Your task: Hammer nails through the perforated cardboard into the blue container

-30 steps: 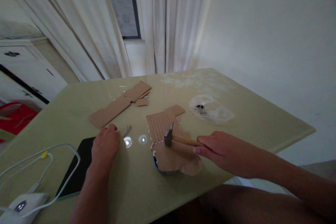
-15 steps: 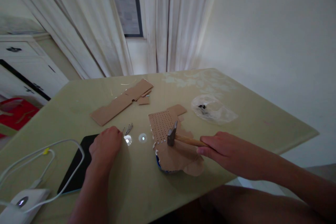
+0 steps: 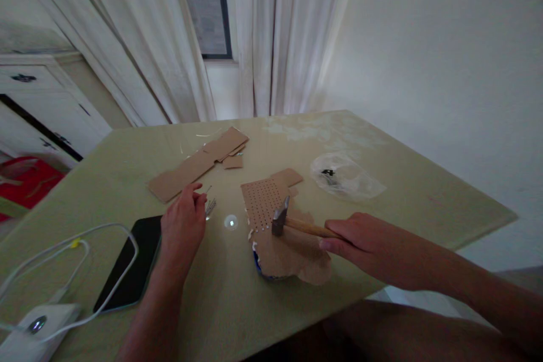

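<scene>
My right hand [image 3: 354, 240] is closed round the wooden handle of a hammer [image 3: 307, 227]. The hammer's metal head rests over a piece of brown cardboard [image 3: 292, 254] with rows of small holes in its far part. Beneath the cardboard's near left edge, part of a blue object [image 3: 258, 266] shows; the rest is hidden. My left hand [image 3: 184, 226] is raised left of the cardboard, its fingers bent. A thin nail [image 3: 208, 189] sticks out at its fingertips, apparently pinched there. Just below lies a small bunch of nails [image 3: 210, 207] on the table.
Long cardboard strips [image 3: 199, 164] lie toward the back left. A clear plastic bag [image 3: 348, 177] with something black in it sits at the right. Near my left forearm are a black tablet [image 3: 131, 266], a white cable [image 3: 114, 226] and a white power bank [image 3: 38, 328].
My left hand has lifted from beside the nails and shifted a little right and away from me, a thin nail now showing at its fingertips. My right hand and the hammer have hardly moved.
</scene>
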`<state>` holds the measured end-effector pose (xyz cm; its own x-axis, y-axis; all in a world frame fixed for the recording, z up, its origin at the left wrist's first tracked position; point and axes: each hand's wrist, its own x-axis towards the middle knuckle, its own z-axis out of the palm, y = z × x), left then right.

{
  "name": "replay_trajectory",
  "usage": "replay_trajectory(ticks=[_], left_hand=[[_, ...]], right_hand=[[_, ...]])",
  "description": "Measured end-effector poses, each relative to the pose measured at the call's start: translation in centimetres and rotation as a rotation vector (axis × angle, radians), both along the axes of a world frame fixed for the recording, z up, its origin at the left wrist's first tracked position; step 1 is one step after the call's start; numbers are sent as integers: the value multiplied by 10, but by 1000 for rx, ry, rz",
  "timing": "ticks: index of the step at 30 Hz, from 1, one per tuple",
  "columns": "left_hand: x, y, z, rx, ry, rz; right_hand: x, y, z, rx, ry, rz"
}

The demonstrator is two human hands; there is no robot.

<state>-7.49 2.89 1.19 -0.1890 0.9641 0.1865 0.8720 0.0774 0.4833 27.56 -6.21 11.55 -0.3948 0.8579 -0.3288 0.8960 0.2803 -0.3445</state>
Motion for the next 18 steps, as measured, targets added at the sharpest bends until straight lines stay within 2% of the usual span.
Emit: replay_trajectory(ticks=[4, 8, 12, 18], left_hand=[[31, -10, -3, 216, -481, -299], [63, -29, -7, 218, -750, -445], [77, -40, -8, 112, -789, -530], [72, -40, -10, 119, -812, -513]], right_hand=[[2, 1, -2, 2, -6, 6], [1, 1, 0, 13, -20, 21], [3, 1, 3, 28, -7, 65], [4, -4, 11, -18, -11, 136]])
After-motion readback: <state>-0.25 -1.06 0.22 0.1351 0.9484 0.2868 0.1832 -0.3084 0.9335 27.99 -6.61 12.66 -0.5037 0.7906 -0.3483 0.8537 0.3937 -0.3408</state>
